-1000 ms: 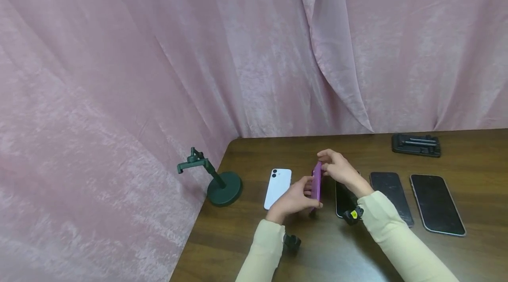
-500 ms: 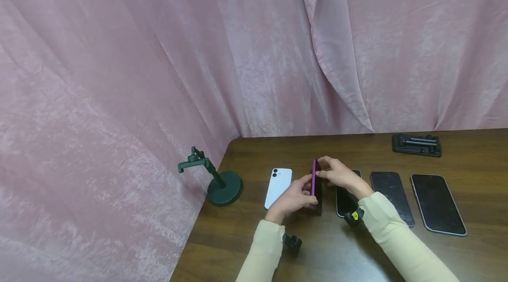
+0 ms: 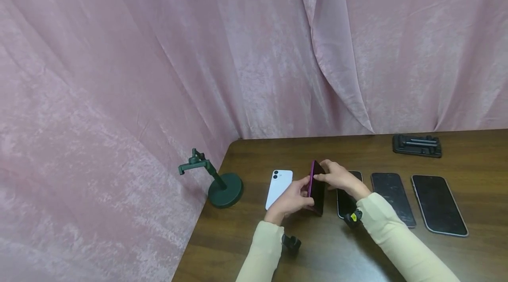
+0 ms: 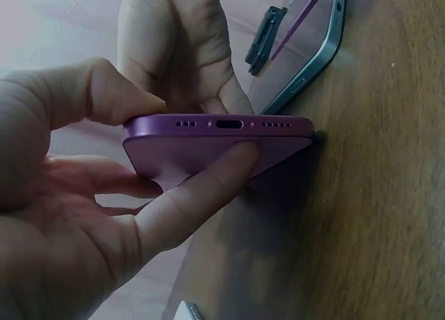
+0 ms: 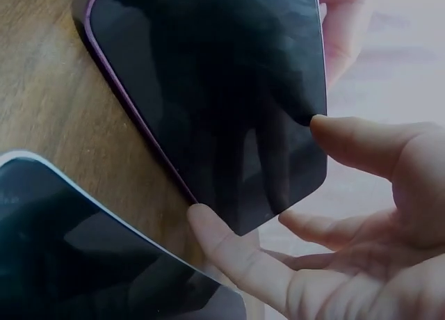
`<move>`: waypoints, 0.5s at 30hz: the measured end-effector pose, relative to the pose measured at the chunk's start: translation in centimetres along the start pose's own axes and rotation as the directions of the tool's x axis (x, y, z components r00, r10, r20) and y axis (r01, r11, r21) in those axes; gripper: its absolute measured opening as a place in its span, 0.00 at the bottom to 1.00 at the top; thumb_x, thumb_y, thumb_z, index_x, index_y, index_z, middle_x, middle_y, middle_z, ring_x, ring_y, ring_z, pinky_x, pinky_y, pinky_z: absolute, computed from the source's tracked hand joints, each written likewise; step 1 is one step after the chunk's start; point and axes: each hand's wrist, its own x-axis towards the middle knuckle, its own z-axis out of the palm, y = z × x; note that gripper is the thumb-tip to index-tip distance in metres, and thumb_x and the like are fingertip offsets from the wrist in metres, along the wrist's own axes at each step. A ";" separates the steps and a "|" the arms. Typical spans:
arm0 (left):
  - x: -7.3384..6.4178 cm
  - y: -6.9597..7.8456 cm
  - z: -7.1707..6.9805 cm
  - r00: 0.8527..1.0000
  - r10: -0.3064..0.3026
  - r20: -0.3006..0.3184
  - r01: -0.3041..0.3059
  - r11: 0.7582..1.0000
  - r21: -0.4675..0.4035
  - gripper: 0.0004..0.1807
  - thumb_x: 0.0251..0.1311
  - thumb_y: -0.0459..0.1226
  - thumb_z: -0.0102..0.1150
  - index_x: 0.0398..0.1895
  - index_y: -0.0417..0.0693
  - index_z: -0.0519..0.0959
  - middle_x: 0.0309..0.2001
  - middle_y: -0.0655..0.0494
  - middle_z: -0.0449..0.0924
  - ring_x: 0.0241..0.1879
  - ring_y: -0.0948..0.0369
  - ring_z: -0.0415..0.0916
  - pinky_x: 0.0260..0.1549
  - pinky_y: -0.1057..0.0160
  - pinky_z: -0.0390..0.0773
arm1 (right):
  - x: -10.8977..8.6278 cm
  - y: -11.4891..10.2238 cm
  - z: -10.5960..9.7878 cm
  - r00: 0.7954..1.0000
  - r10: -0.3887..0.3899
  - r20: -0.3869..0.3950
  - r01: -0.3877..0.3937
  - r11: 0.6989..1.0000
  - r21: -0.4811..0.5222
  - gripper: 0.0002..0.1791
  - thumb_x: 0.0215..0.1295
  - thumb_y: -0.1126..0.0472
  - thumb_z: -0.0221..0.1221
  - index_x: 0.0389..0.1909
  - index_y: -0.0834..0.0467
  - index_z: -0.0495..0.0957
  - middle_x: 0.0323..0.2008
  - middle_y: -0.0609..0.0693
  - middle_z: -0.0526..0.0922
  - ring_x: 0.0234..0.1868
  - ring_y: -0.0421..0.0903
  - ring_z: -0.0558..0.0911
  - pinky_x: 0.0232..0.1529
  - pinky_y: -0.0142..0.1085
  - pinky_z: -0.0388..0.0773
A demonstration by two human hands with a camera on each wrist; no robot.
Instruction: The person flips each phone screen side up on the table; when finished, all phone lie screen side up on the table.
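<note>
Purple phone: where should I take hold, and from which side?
The purple phone is tilted, screen facing right, one long edge raised off the table; so probably grip that edge's near end from the left with the left hand, the far end from the right with the right hand.

The tilted phone is between your left hand at its 8 o'clock and your right hand at 2, its left edge higher. From it, at 9 o'clock on the table, you have the face-down phone, then farther out the upright stand. At 3 o'clock lie the near phone, partly under your right wrist, the middle phone and the outer phone. At 2, behind the middle and outer phones, rests the flat-lying stand. Curtains hang from 10 round to 1, behind the table.
</note>
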 end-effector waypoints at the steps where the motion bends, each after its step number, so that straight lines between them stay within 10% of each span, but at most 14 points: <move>1: 0.0 -0.1 0.0 1.000 0.004 -0.002 -0.004 1.000 0.001 0.42 0.59 0.17 0.54 0.78 0.34 0.54 0.67 0.33 0.68 0.58 0.44 0.77 0.45 0.53 0.83 | 0.0 0.0 0.1 1.000 0.001 -0.006 -0.001 1.000 -0.029 0.35 0.70 0.62 0.60 0.66 0.80 0.56 0.64 0.82 0.62 0.56 0.69 0.77 0.42 0.50 0.84; 15: -0.1 0.0 -0.5 0.999 0.017 -0.032 -0.012 0.988 0.154 0.34 0.54 0.15 0.56 0.67 0.31 0.68 0.54 0.33 0.79 0.47 0.46 0.83 0.36 0.58 0.85 | 0.5 -0.2 0.9 0.993 -0.059 -0.100 0.020 0.935 -0.354 0.38 0.56 0.60 0.70 0.60 0.79 0.67 0.51 0.76 0.75 0.52 0.67 0.75 0.53 0.59 0.72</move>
